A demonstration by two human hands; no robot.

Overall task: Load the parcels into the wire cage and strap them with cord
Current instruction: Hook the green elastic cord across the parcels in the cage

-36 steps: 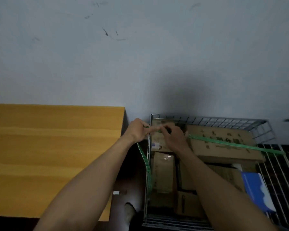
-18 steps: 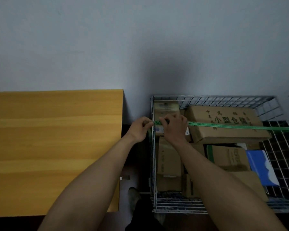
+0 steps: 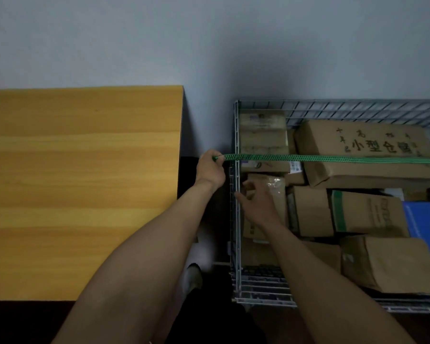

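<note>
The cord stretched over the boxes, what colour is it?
Green, with a darker braided fleck. The cord shows best in the head view, pulled taut across the wire cage by the left hand.

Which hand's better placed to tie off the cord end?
Probably the left hand: it grips the green cord end just outside the wire cage wall. The right hand is open, lower, holding nothing.

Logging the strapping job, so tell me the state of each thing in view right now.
green cord, stretched taut across the cage top.
left hand, gripping the cord just outside the cage.
right hand, open, holding nothing.
wire cage, loaded, top open.
cardboard parcels, packed inside the cage.
</note>
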